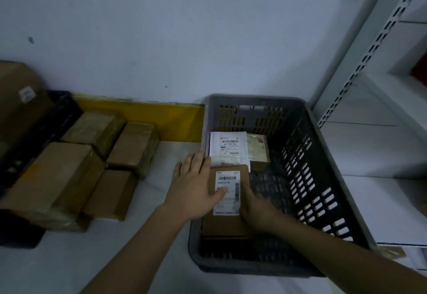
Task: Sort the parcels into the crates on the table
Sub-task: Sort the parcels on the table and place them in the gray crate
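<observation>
brown parcel (227, 201) in grey crate (323, 178), near-left corner, label up | left hand (196, 189) flat on it, fingers spread, thumb on label | right hand (256, 210) gripping its right edge | white parcel (227, 147) and taped box (258, 148) behind it | loose cardboard boxes (92, 159) on table (69, 259) left of crate | metal shelving (381, 62) right

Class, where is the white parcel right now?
The white parcel lies inside the grey crate, near its far-left corner, between a brown box and the labelled cardboard parcel.
</observation>
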`<act>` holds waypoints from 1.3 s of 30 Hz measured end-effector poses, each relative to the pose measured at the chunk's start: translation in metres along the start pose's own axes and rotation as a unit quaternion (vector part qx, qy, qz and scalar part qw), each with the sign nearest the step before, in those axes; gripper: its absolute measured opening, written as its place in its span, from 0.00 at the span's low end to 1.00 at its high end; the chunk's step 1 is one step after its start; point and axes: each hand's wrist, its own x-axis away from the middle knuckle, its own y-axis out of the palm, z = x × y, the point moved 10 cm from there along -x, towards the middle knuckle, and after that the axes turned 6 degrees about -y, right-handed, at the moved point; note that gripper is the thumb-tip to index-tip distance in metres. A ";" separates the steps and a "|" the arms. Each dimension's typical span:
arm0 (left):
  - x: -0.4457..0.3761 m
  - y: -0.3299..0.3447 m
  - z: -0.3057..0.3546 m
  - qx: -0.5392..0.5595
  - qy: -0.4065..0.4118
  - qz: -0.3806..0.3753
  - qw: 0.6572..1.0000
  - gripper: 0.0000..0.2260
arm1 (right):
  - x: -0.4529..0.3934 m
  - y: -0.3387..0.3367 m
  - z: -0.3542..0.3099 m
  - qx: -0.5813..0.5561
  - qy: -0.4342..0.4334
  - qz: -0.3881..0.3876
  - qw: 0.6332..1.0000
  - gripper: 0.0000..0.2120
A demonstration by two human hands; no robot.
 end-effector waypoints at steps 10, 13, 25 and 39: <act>-0.001 0.000 0.000 -0.011 0.004 0.019 1.000 0.42 | -0.009 0.023 0.010 0.225 0.030 -0.098 0.969 0.56; 0.000 -0.002 0.000 -0.012 0.000 0.025 1.000 0.42 | -0.009 0.019 0.009 0.274 0.043 -0.084 0.957 0.56; 0.017 -0.046 -0.090 -0.015 -0.112 0.102 0.988 0.41 | 0.007 -0.115 -0.132 0.241 -0.107 0.305 0.915 0.43; 0.054 -0.056 -0.312 -0.001 -0.200 0.084 0.976 0.38 | -0.075 0.030 -0.320 0.255 -0.134 0.194 0.938 0.45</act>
